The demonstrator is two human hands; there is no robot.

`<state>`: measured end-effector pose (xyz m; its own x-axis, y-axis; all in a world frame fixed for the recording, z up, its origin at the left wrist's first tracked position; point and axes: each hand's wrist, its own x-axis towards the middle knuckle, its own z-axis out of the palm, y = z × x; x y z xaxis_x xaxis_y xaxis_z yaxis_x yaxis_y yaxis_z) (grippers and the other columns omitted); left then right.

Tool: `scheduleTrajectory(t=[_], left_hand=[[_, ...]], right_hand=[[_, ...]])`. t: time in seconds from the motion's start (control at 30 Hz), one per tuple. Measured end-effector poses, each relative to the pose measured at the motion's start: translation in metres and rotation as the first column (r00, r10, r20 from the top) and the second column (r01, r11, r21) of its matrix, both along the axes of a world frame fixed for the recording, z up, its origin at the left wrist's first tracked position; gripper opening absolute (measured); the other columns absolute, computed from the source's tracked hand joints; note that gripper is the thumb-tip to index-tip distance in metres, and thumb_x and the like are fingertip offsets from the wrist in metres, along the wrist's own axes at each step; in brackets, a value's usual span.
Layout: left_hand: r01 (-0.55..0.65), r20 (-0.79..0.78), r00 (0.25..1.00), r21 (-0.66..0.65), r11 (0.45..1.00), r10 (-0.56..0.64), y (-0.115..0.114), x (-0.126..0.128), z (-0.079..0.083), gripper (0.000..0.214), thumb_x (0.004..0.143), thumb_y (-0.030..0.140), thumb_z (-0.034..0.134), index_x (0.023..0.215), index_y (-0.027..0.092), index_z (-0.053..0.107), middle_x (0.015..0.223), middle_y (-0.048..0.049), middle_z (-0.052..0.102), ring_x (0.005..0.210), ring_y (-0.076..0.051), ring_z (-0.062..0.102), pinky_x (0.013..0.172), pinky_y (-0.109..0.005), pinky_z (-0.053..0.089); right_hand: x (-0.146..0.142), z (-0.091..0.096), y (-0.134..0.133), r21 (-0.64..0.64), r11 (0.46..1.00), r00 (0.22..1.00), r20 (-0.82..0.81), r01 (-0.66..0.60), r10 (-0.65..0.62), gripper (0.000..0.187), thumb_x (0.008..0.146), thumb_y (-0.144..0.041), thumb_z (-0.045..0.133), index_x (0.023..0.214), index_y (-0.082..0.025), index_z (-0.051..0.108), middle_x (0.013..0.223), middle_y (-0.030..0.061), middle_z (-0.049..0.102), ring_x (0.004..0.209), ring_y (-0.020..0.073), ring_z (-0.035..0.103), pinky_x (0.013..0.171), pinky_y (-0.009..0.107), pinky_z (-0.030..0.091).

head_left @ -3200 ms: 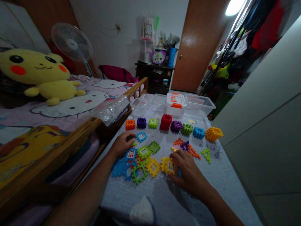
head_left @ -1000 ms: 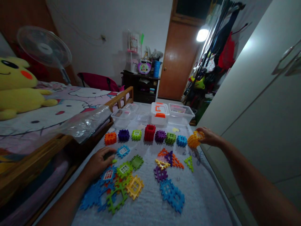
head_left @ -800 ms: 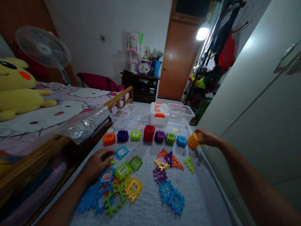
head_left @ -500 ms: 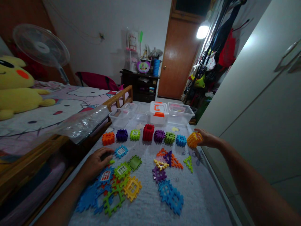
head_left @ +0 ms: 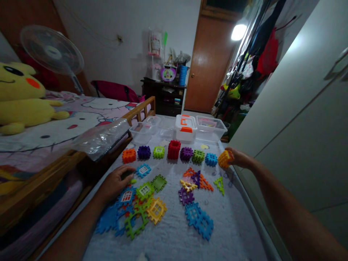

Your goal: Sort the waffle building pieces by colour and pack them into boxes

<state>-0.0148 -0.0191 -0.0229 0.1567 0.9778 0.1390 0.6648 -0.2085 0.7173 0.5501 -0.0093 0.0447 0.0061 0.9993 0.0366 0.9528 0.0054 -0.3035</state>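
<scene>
My right hand [head_left: 237,158] is closed around a yellow toothed building block [head_left: 224,159] at the right end of a row of blocks. My left hand [head_left: 116,182] rests at the left, fingers apart and slightly curled, holding nothing I can see. Its fingertips are close to a flat blue tile with a white window [head_left: 143,170]. Below that hand lies a heap of flat tiles, among them a blue one with a red window [head_left: 127,196], a green frame [head_left: 136,222] and a yellow window tile [head_left: 156,210]. What is under the palm is hidden.
The row also holds an orange block [head_left: 128,156], a tall red block [head_left: 174,150] and a blue block [head_left: 211,159]. Triangular pieces [head_left: 205,183] and joined blue tiles [head_left: 199,220] lie centre right. Behind stand clear bins [head_left: 210,129] and a lidded box [head_left: 186,127].
The whole view has shifted slightly, so everything sits a little further right and mostly higher. Both hands keep about the same places relative to the pieces.
</scene>
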Motion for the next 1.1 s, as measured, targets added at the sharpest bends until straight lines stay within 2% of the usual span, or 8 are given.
scheduleTrajectory(t=[0.23,0.4,0.53,0.63,0.77,0.9,1.0,1.1], left_hand=[[0.008,0.006,1.000,-0.005,1.000,-0.008,-0.002,0.002,0.003,0.040,0.073,0.052,0.058,0.094,0.021,0.072,0.106,-0.0062,0.071,0.100,-0.026,0.065,0.089,-0.036,0.052],[0.018,0.006,1.000,-0.007,1.000,-0.018,-0.004,0.002,0.005,0.040,0.074,0.052,0.058,0.096,0.021,0.072,0.107,-0.0058,0.071,0.101,-0.026,0.065,0.089,-0.035,0.052],[-0.008,0.035,0.999,0.022,1.000,0.007,-0.004,-0.002,0.003,0.039,0.075,0.050,0.058,0.096,0.020,0.072,0.105,-0.0058,0.071,0.100,-0.026,0.066,0.094,-0.037,0.050],[-0.070,0.082,0.995,0.090,0.994,0.062,-0.003,-0.005,0.001,0.036,0.076,0.048,0.059,0.094,0.019,0.071,0.105,-0.0064,0.070,0.101,-0.026,0.065,0.098,-0.039,0.048],[-0.122,0.169,0.981,0.140,0.983,0.097,-0.004,-0.005,0.002,0.034,0.076,0.046,0.059,0.089,0.017,0.071,0.106,-0.0080,0.069,0.101,-0.024,0.065,0.093,-0.036,0.052],[-0.099,0.119,0.989,0.070,0.993,0.090,-0.006,-0.001,0.002,0.034,0.075,0.045,0.058,0.090,0.017,0.070,0.098,-0.0067,0.071,0.088,-0.022,0.067,0.083,-0.035,0.054],[-0.042,0.079,0.996,0.041,0.998,0.039,-0.008,0.002,0.001,0.032,0.076,0.042,0.057,0.091,0.017,0.070,0.093,-0.0050,0.072,0.085,-0.022,0.067,0.083,-0.034,0.053],[-0.011,0.059,0.998,0.038,0.999,0.009,-0.010,0.003,0.003,0.030,0.077,0.041,0.057,0.091,0.018,0.070,0.092,-0.0046,0.072,0.084,-0.021,0.067,0.082,-0.033,0.053]], right_hand=[[-0.006,0.026,-0.028,0.053,0.997,0.997,0.047,0.059,-0.062,0.082,0.063,-0.030,0.071,0.139,-0.018,0.042,0.136,0.0182,0.051,0.126,0.0356,0.050,0.103,0.051,0.044],[-0.070,0.045,-0.075,0.230,0.973,1.000,-0.009,0.015,-0.013,0.055,0.078,-0.033,0.061,0.131,-0.019,0.051,0.133,0.0171,0.052,0.120,0.0325,0.055,0.097,0.045,0.049],[-0.149,0.030,-0.103,0.077,0.973,0.960,-0.166,-0.216,0.227,0.029,0.085,-0.026,0.054,0.113,-0.023,0.060,0.107,0.0079,0.067,0.097,0.0239,0.064,0.085,0.040,0.052],[-0.190,0.007,-0.108,0.053,0.940,0.923,-0.180,-0.337,0.341,0.031,0.082,-0.014,0.050,0.110,-0.021,0.062,0.112,0.0079,0.066,0.103,0.0219,0.061,0.091,0.038,0.048],[-0.208,-0.016,-0.103,0.072,0.920,0.913,-0.112,-0.385,0.391,0.031,0.077,-0.007,0.050,0.103,-0.019,0.063,0.110,0.0080,0.065,0.102,0.0224,0.057,0.092,0.037,0.045],[-0.214,-0.027,-0.101,0.079,0.925,0.926,-0.048,-0.370,0.375,0.019,0.083,-0.008,0.049,0.089,-0.018,0.064,0.095,0.0075,0.065,0.090,0.0218,0.055,0.083,0.037,0.045],[-0.227,-0.026,-0.107,0.170,0.920,0.933,-0.013,-0.352,0.360,0.021,0.086,-0.010,0.049,0.097,-0.017,0.065,0.104,0.0113,0.064,0.097,0.0246,0.053,0.088,0.041,0.044],[-0.246,-0.016,-0.120,0.166,0.845,0.854,-0.026,-0.509,0.520,0.032,0.084,-0.015,0.055,0.115,-0.021,0.063,0.126,0.0112,0.059,0.115,0.0289,0.047,0.100,0.048,0.038]])
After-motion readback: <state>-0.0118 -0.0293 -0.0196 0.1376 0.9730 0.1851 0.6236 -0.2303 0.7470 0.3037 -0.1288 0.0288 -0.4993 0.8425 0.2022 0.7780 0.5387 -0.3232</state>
